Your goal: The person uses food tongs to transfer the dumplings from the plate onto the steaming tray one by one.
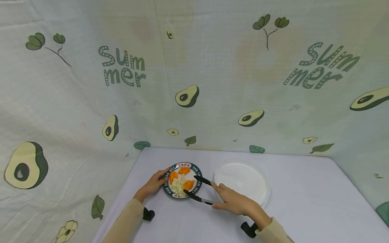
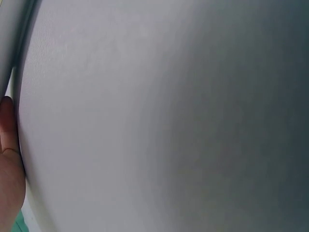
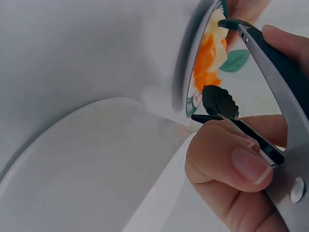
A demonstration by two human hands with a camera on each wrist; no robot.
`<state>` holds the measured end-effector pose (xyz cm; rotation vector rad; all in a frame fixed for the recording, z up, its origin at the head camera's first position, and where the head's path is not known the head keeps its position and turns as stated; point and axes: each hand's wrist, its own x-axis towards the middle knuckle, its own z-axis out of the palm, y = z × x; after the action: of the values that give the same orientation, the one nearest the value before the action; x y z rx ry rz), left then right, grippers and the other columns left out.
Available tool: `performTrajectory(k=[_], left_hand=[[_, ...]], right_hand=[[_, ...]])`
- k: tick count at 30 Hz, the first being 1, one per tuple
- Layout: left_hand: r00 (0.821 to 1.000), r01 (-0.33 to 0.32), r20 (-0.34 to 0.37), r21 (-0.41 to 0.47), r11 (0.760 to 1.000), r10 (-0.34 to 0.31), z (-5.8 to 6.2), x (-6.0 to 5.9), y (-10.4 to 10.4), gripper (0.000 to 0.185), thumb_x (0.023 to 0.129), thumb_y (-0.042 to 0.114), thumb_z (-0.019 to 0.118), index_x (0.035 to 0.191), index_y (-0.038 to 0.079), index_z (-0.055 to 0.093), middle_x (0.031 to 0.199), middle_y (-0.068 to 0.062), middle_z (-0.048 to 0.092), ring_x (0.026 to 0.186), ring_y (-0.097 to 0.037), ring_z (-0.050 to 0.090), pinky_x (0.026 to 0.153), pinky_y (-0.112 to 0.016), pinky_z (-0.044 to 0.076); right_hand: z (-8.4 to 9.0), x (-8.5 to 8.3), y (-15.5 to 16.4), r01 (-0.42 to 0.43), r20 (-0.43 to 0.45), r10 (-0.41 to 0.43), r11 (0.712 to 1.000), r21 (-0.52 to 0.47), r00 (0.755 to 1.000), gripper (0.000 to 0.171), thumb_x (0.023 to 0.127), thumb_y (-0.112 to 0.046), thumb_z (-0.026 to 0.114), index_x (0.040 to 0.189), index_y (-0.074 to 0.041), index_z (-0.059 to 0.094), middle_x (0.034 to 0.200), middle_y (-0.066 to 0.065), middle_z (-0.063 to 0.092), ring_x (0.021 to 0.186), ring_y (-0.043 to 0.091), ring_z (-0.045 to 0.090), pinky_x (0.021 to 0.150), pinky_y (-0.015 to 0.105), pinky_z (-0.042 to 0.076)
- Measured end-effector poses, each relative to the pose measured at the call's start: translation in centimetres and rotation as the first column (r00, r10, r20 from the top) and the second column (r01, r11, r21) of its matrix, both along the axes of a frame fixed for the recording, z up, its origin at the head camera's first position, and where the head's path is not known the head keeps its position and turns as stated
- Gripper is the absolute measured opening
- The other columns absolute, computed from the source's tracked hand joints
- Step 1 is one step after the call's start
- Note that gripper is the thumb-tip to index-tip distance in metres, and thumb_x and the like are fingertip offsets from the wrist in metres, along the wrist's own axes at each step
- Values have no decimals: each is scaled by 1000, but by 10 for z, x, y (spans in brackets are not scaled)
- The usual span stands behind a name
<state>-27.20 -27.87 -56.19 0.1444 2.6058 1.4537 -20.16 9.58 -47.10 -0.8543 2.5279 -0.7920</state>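
Head view: we see a round plate with a dark printed rim on a smooth pale tabletop, at about 11 o'clock from the right hand. On it lie glossy orange pieces and pale yellowish chunks; what food they are we cannot tell. At 3 o'clock of the plate sits a round white tray with a finely dotted, perforated face, its near-left edge hidden behind the right hand. The left hand rests fingers curled on the plate's rim at 9 o'clock. The right hand grips metal tongs with black tips, arms spread fairly wide, both tips over the plate's right half and holding nothing. A thin wrinkled cloth printed with avocados backs the table. Left wrist view: nearly all blurred grey surface; only a strip of the left hand shows at 9 o'clock, cut off, so the grip cannot be read here. Right wrist view: fingers curl round the tongs' steel arms; the scalloped black tip hangs apart from the other, the plate edge-on beyond, tray rim blurred below.
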Motion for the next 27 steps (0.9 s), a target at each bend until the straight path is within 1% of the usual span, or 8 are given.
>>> performTrajectory(k=[8, 11, 13, 15, 18, 21, 23, 27], left_hand=[[1000, 5, -9, -5, 1000, -5, 1, 1, 2, 51, 102, 10, 56, 151, 12, 44, 142, -22, 48, 134, -43, 41, 112, -60, 30], [1000, -3, -6, -8, 1000, 3, 2, 2, 2, 51, 102, 10, 57, 151, 14, 45, 142, -21, 49, 134, -42, 41, 112, -59, 30], [1000, -5, -7, -10, 1000, 5, 2, 2, 2, 51, 102, 10, 57, 151, 14, 45, 141, -20, 50, 133, -41, 42, 112, -59, 31], [1000, -4, -14, -11, 1000, 3, 2, 1, 2, 51, 101, 9, 57, 151, 13, 45, 141, -20, 50, 133, -42, 43, 112, -59, 31], [1000, 0, -13, 1, 1000, 0, 2, 2, 3, 51, 101, 8, 57, 150, 13, 46, 141, -21, 50, 133, -42, 42, 112, -59, 31], [1000, -3, 5, 19, 1000, 3, 1, 2, 3, 51, 101, 9, 57, 151, 14, 45, 141, -20, 50, 134, -41, 41, 113, -59, 29], [1000, -1, 8, 17, 1000, 1, 0, 2, 2, 51, 101, 10, 57, 151, 14, 45, 141, -20, 50, 134, -42, 41, 113, -59, 29], [1000, -4, 11, 10, 1000, 3, 0, 1, 0, 51, 101, 13, 58, 151, 16, 46, 143, -21, 48, 135, -43, 40, 112, -61, 29]], right_hand=[[-2, -1, -6, 10, -12, -9, 999, 47, 1000, 78, 95, -41, 66, 153, 1, 34, 142, 34, 44, 124, 42, 53, 98, 58, 46], [-2, -3, -9, 5, -28, -3, 998, 67, 1000, 77, 95, -40, 66, 152, 1, 36, 132, 26, 53, 107, 30, 60, 88, 50, 53], [-1, -4, -10, 0, -39, 3, 997, 79, 999, 77, 95, -40, 67, 151, 2, 37, 125, 22, 57, 97, 22, 59, 82, 45, 54], [0, -5, -12, 0, -40, 4, 997, 83, 999, 76, 94, -40, 67, 150, 3, 38, 122, 20, 58, 94, 20, 58, 80, 43, 54], [2, -6, -15, 5, -29, -3, 996, 91, 1000, 76, 94, -40, 68, 150, 4, 39, 129, 26, 56, 104, 27, 61, 87, 47, 54], [3, -6, -17, 13, -18, -11, 995, 101, 1000, 76, 94, -40, 68, 149, 4, 40, 135, 31, 52, 114, 35, 60, 91, 51, 52], [3, -6, -19, 15, -20, -13, 994, 109, 1000, 76, 93, -40, 69, 149, 4, 40, 133, 30, 54, 111, 33, 61, 89, 50, 53], [4, -7, -21, 17, -38, -12, 992, 125, 999, 76, 93, -40, 69, 149, 4, 41, 124, 24, 59, 96, 23, 61, 82, 43, 55]])
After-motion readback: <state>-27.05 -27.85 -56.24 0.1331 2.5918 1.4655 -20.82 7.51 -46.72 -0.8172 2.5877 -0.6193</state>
